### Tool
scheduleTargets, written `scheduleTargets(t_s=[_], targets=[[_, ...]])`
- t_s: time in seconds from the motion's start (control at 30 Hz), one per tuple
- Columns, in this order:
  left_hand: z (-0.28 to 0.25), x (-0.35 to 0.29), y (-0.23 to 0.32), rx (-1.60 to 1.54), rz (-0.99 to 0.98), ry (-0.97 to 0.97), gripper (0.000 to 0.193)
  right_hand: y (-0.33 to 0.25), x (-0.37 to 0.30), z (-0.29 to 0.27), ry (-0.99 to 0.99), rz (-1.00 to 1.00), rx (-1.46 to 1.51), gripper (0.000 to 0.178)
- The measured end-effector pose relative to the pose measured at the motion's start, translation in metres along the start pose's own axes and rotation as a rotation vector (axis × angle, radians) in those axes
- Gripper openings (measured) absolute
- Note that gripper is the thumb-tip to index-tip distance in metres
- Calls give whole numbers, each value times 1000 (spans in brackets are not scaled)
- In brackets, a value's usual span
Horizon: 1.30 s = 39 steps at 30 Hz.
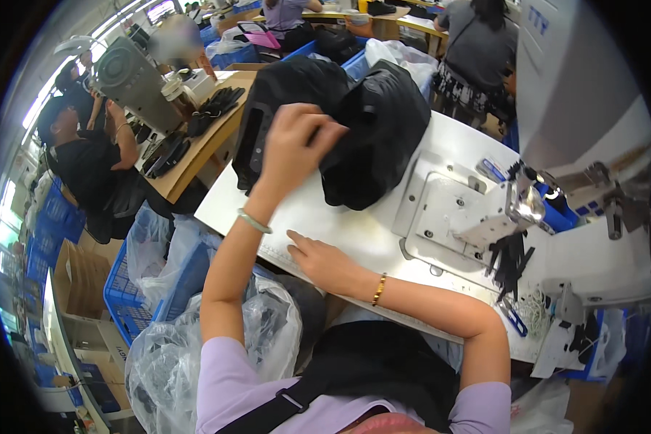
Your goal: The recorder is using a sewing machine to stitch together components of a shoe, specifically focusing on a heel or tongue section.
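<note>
Two dark bulky pieces lie on the white sewing table [307,213]: a black bag-like piece with a strap panel [249,141] on the left and a crumpled black fabric piece [376,137] beside it. My left hand [296,148], a pale green bangle at its wrist, is raised in front of the left piece. Its fingers are curled and slightly blurred; whatever they may hold is hidden. Near the table's front edge, my right hand [325,264] rests with its fingers stretched out and nothing in them. A gold-coloured bracelet circles that wrist.
A sewing machine [488,217] with its metal plate stands at the right. Black strips [508,257], blue-handled snips [513,318] and tangled white thread [534,311] lie near it. Blue crates [126,289] with clear plastic bags [188,347] sit lower left; other people work beyond.
</note>
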<state>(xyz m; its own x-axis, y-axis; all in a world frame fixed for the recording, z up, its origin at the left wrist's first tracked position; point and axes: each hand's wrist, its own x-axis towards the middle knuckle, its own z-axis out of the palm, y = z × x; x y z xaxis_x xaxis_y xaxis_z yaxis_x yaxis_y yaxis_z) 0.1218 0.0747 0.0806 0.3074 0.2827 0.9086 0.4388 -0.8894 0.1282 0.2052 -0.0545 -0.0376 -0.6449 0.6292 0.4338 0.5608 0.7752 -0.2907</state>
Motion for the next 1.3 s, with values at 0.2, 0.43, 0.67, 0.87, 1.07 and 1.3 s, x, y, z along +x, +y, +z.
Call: scheduleTargets(t_s=[0.2,0.43,0.67,0.87,1.07,1.3], targets=[[45,19,16,-28,-190,-328,20,-9,-72,-57,68,113,75,31],[36,32,127,-691,-508,252,15,-19,-96,-153,777,478,555,56],[53,12,176,-1188,-873,164,23,-20,-119,-173,678,592,1035,27],[87,42,173,-867,-635,-369,15,-12,-143,-177,905,677,998,21],[132,57,173,-1174,-596,-443,10,-5,-147,-190,1063,698,988,19],[133,53,153,-1148,-527,-525,20,2,-147,-184,1091,740,1029,19]])
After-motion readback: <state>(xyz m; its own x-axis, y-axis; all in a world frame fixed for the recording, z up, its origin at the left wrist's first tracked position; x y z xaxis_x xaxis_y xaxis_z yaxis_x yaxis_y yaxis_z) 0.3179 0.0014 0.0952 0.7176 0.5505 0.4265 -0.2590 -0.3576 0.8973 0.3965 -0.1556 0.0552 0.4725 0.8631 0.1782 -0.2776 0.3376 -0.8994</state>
